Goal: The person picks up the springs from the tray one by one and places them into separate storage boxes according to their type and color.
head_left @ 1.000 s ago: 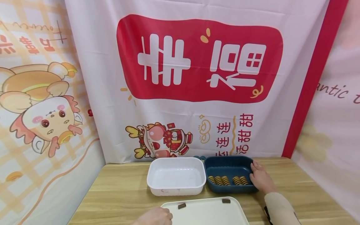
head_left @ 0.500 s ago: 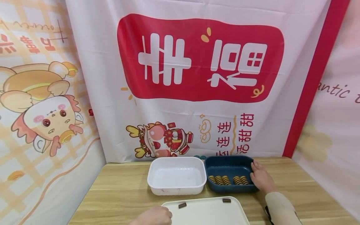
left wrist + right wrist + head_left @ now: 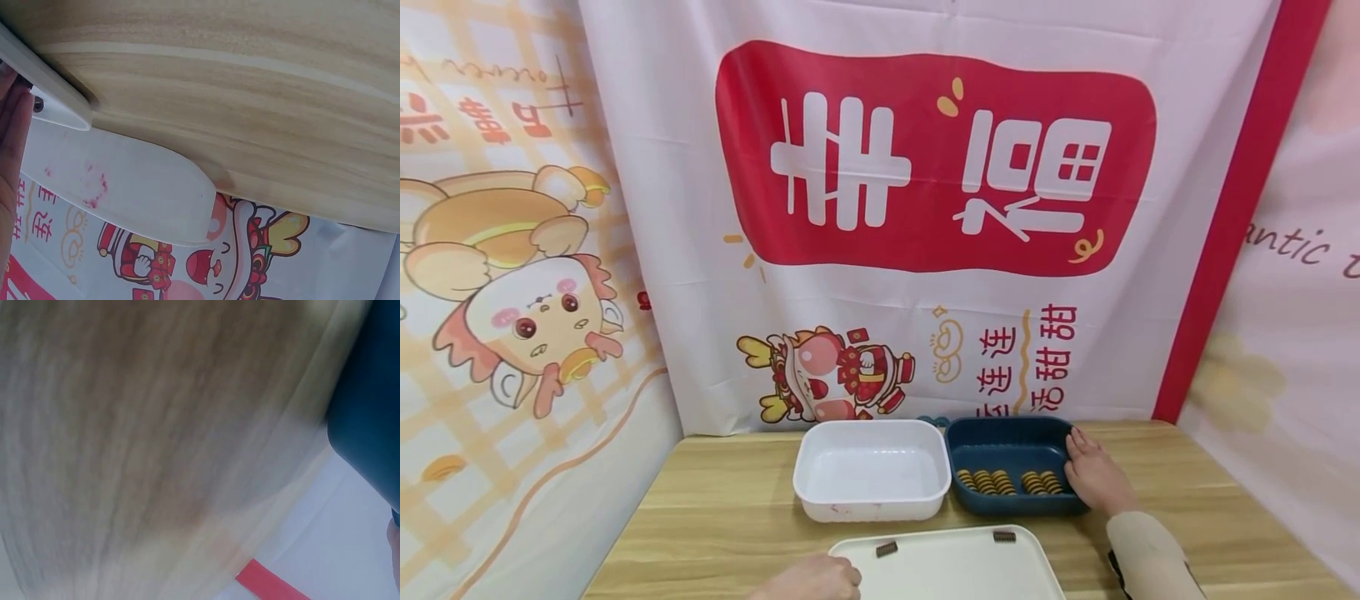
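My right hand [image 3: 1099,475] grips the right rim of a dark blue plastic basin [image 3: 1000,504]; its fingertips [image 3: 394,532] show at the basin's edge in the right wrist view. Inside the basin, several yellow-and-brown striped cookies [image 3: 987,482] lie along the near side. At the left edge of a cream tray [image 3: 955,575], my left hand [image 3: 812,577] is low with bent fingers. A dark bit shows by its fingertips in the left wrist view; I cannot tell whether it is held. Two small dark brown ridged pieces [image 3: 886,549] lie near the tray's far edge, one left, one right.
A white basin [image 3: 872,510] with reddish marks on its front stands left of the blue one, right beside it. Both are behind the tray on a wood-grain table [image 3: 715,500]. A printed cloth [image 3: 925,292] hangs along the table's back edge, with more cloths at both sides.
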Motion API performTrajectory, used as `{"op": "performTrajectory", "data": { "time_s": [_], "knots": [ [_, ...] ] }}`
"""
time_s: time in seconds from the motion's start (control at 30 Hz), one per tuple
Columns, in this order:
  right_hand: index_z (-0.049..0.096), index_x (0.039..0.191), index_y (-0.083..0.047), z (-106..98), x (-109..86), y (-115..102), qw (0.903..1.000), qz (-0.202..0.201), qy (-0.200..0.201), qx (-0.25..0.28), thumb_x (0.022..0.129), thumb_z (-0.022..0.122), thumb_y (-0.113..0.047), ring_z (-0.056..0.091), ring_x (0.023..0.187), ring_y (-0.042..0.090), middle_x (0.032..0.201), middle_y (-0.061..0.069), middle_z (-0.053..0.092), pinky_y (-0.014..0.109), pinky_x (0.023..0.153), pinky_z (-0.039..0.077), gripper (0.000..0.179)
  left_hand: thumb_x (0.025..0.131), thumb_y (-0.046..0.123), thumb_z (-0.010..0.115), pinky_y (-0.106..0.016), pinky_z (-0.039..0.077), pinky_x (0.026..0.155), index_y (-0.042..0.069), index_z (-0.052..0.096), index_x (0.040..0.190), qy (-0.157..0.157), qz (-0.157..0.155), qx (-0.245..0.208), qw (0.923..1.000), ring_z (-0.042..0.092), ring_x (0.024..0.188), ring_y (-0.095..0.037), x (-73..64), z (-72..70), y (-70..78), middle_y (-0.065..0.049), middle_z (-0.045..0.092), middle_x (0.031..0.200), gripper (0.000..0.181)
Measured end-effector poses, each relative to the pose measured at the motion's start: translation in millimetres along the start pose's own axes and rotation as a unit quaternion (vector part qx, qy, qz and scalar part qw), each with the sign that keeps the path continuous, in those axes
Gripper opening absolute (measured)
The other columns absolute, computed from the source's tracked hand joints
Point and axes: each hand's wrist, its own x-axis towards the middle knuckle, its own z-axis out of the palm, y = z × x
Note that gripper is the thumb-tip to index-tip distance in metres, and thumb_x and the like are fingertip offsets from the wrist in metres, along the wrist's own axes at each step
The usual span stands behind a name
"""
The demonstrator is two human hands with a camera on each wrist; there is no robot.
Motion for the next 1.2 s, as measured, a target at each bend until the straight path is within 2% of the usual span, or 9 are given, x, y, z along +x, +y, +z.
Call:
{"op": "performTrajectory", "data": {
  "time_s": [0.2,0.47,0.7,0.83,0.93,0.97,1.0,1.07,1.2],
  "knots": [
    [0.05,0.122,0.022,-0.6,-2.0,-1.8,1.0,-0.004,0.006,0.005,0.091,0.053,-0.008,0.037,0.126,0.051,0.131,0.038,0.045,0.063,0.103,0.029,0.043,0.08,0.027,0.064,-0.003,0.025,0.048,0.022,0.063,0.065,-0.011,-0.014,-0.034,0.9993,0.032,0.059,0.01,-1.1,2.8,2.0,0.017,0.042,0.065,0.016],
    [0.049,0.122,0.023,1.2,-1.0,0.1,1.0,0.003,0.002,0.005,0.091,0.053,-0.008,0.036,0.127,0.051,0.131,0.038,0.045,0.062,0.105,0.027,0.044,0.079,0.022,0.064,0.0,0.026,0.05,0.02,0.062,0.064,0.015,-0.001,-0.06,0.9981,0.03,0.059,0.011,-0.6,3.9,2.7,0.017,0.041,0.064,0.015],
    [0.05,0.122,0.022,1.6,-0.9,0.7,1.0,0.006,0.001,0.004,0.091,0.053,-0.008,0.036,0.127,0.051,0.132,0.038,0.044,0.062,0.105,0.026,0.044,0.079,0.021,0.065,-0.001,0.027,0.049,0.021,0.062,0.067,-0.011,-0.003,-0.061,0.9981,0.03,0.058,0.013,2.0,1.8,2.1,0.018,0.045,0.064,0.013],
    [0.05,0.122,0.022,1.9,-0.7,0.4,0.9999,0.01,0.001,0.006,0.09,0.053,-0.008,0.036,0.127,0.051,0.132,0.038,0.044,0.063,0.105,0.027,0.044,0.079,0.021,0.065,0.0,0.028,0.049,0.02,0.063,0.068,-0.009,-0.033,-0.118,0.9924,0.032,0.059,0.014,2.1,-0.5,3.5,0.02,0.045,0.065,0.011],
    [0.05,0.122,0.022,3.1,-0.8,1.2,0.9999,0.012,0.003,0.004,0.09,0.054,-0.008,0.036,0.128,0.05,0.132,0.037,0.045,0.062,0.105,0.027,0.044,0.077,0.014,0.069,0.0,0.031,0.054,0.018,0.065,0.071,-0.003,-0.076,-0.176,0.9815,0.038,0.062,0.012,2.7,-4.6,0.7,0.018,0.048,0.066,0.008],
    [0.051,0.122,0.022,3.3,-0.6,1.4,0.9999,0.011,0.005,0.002,0.09,0.054,-0.008,0.036,0.128,0.05,0.132,0.037,0.045,0.062,0.105,0.027,0.044,0.076,0.011,0.07,-0.001,0.034,0.056,0.016,0.066,0.072,-0.003,-0.096,-0.203,0.9743,0.041,0.063,0.011,3.2,-6.6,-0.2,0.018,0.049,0.067,0.007],
    [0.051,0.121,0.022,3.5,-0.3,1.7,0.9999,0.009,0.006,0.001,0.09,0.054,-0.008,0.037,0.128,0.05,0.131,0.037,0.046,0.062,0.105,0.027,0.043,0.076,0.009,0.072,-0.002,0.037,0.058,0.014,0.067,0.074,-0.005,-0.121,-0.249,0.9608,0.044,0.064,0.01,3.4,-8.4,-1.0,0.017,0.051,0.068,0.007],
    [0.052,0.12,0.022,3.3,-0.1,2.0,0.9999,0.007,0.01,-0.001,0.089,0.055,-0.007,0.038,0.127,0.05,0.13,0.037,0.047,0.062,0.104,0.028,0.043,0.076,0.006,0.073,-0.007,0.044,0.06,0.011,0.068,0.076,-0.005,-0.174,-0.35,0.9205,0.049,0.065,0.007,3.8,-10.9,-1.2,0.015,0.055,0.069,0.007],
    [0.052,0.12,0.022,1.1,-0.3,0.5,0.9999,0.007,0.013,0.003,0.088,0.055,-0.007,0.038,0.126,0.05,0.13,0.037,0.047,0.061,0.104,0.028,0.043,0.079,0.001,0.07,-0.017,0.051,0.061,0.005,0.069,0.08,0.027,-0.271,-0.537,0.798,0.058,0.065,-0.001,3.6,-15.0,2.4,0.008,0.063,0.072,0.004]
  ]
}}
